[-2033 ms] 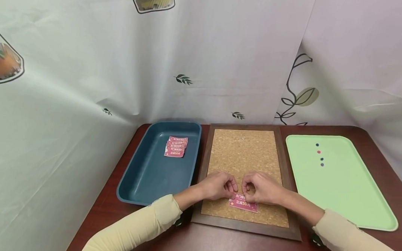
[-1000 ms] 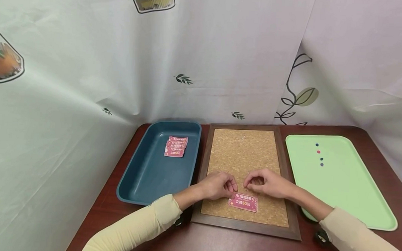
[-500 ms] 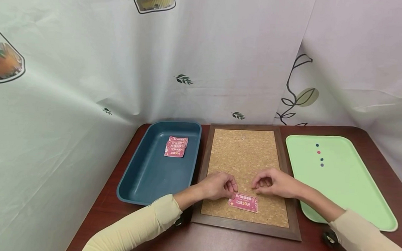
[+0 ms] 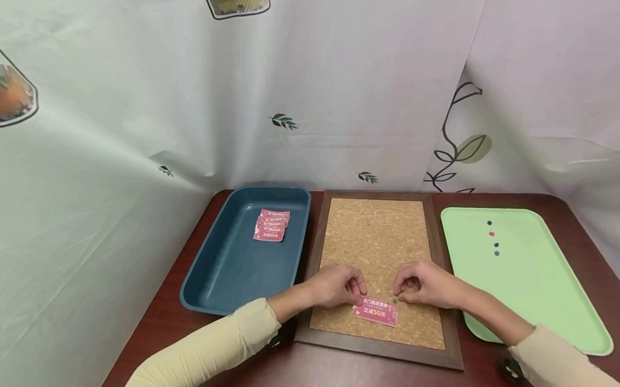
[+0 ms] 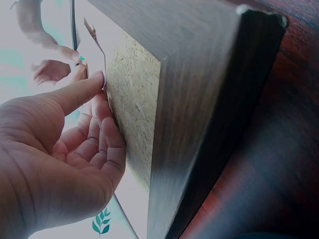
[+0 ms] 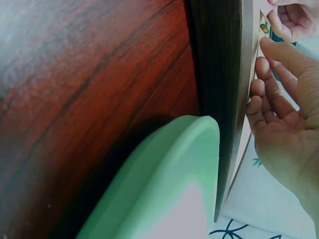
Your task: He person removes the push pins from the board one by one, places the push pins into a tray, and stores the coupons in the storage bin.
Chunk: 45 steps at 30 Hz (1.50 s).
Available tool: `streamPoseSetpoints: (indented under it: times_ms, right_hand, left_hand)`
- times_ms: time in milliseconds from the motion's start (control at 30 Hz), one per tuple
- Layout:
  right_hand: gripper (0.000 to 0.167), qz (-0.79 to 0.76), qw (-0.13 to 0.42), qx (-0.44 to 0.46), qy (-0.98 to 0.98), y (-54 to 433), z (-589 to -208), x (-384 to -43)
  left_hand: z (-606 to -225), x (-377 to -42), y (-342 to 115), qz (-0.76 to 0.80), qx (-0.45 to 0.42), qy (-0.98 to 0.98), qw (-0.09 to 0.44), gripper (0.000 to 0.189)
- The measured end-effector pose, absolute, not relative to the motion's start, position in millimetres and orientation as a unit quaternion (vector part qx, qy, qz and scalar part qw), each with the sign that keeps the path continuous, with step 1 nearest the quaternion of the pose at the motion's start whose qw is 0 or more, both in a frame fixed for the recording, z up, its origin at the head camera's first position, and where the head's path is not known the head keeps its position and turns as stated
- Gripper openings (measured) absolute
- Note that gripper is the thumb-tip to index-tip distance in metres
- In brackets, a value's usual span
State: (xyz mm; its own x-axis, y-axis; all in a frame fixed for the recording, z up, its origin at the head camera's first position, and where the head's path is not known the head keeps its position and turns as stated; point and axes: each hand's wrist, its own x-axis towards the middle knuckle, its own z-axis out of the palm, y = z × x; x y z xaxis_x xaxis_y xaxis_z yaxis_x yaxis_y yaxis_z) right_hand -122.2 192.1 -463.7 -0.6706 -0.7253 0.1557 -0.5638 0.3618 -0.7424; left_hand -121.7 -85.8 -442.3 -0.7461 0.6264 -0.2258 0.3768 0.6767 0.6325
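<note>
A pink printed coupon (image 4: 374,312) lies near the front of the framed cork board (image 4: 375,242). My left hand (image 4: 334,287) holds the coupon's upper left corner at the fingertips, its other fingers curled on the cork. Over the upper right corner, my right hand (image 4: 425,284) pinches a small green pushpin (image 4: 395,300). The right wrist view shows the green pushpin (image 6: 264,28) right at the thumb tip, close to the board's surface. In the left wrist view, the left thumb and finger meet at the paper's edge.
To the left, a dark blue tray (image 4: 223,270) carries several overlapping pink coupons (image 4: 269,232). A light green tray (image 4: 523,301) at right has several small blue and red pins (image 4: 491,234). A small clear thing (image 4: 375,211) shows near the board's top. White patterned curtains stand behind.
My right hand has moved from beside the left hand, over the coupon's top, to its upper right corner. The green pin now shows beneath its fingertips. My left hand stays put.
</note>
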Motion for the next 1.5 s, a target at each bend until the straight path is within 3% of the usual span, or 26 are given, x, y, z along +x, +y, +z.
streamPoseSetpoints:
  times_ms: [800, 1133, 1500]
  right_hand:
    - [0.013, -0.387, 0.108, -0.417, 0.815, 188.2, -463.8, -119.4]
    - [0.025, -0.361, 0.092, -0.427, 0.824, 186.1, -466.8, -117.8]
    - [0.023, -0.382, 0.082, -0.429, 0.814, 185.5, -465.5, -115.1]
  left_hand:
    - [-438.8, -123.9, -90.1, 0.296, 0.303, 0.877, 0.227, 0.015]
    - [-438.7, -124.9, -88.7, 0.295, 0.301, 0.878, 0.229, 0.016]
    - [-437.6, -126.0, -89.5, 0.289, 0.303, 0.88, 0.226, 0.015]
